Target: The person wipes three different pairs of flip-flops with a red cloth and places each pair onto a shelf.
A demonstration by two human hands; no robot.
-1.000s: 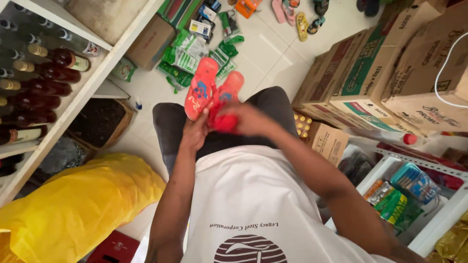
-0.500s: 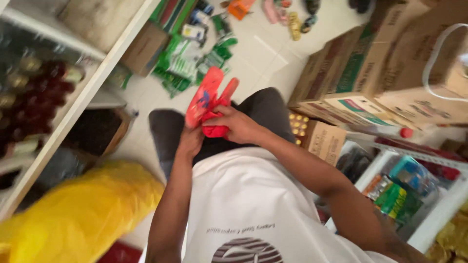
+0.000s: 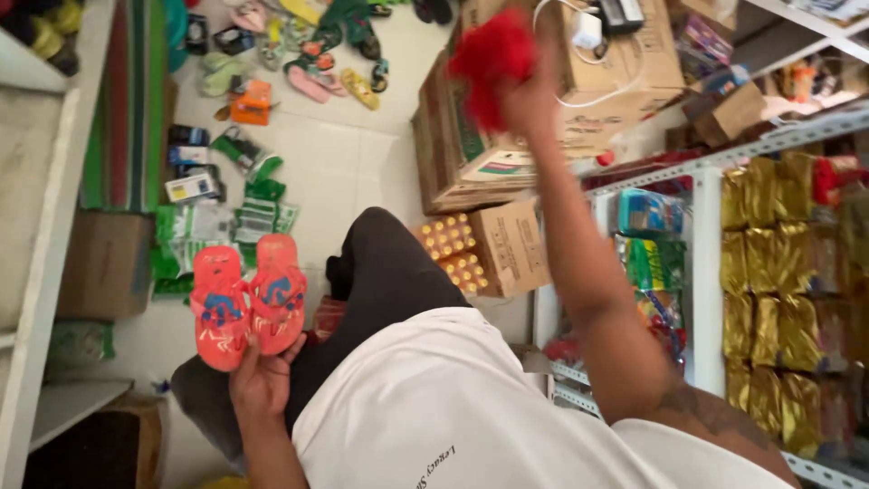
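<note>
My left hand (image 3: 261, 380) holds a pair of small orange-red flip-flops (image 3: 244, 299) by their heels, soles up, over my dark-trousered knee (image 3: 380, 272). My right hand (image 3: 529, 95) is raised far out to the right, shut on a bunched red net bag (image 3: 489, 56), above stacked cardboard boxes (image 3: 471, 136). I wear a white shirt (image 3: 434, 407).
Green packets (image 3: 244, 213), small cartons and loose sandals (image 3: 335, 81) lie scattered on the pale floor. An open carton of small yellow bottles (image 3: 453, 249) stands by my knee. A white metal rack (image 3: 706, 272) with gold and coloured packets is at right. White shelving (image 3: 54, 226) stands at left.
My right hand pulled the red net bag off the flip-flops and swung it up to the right. The left hand kept the flip-flops and lowered them. The view turned rightward.
</note>
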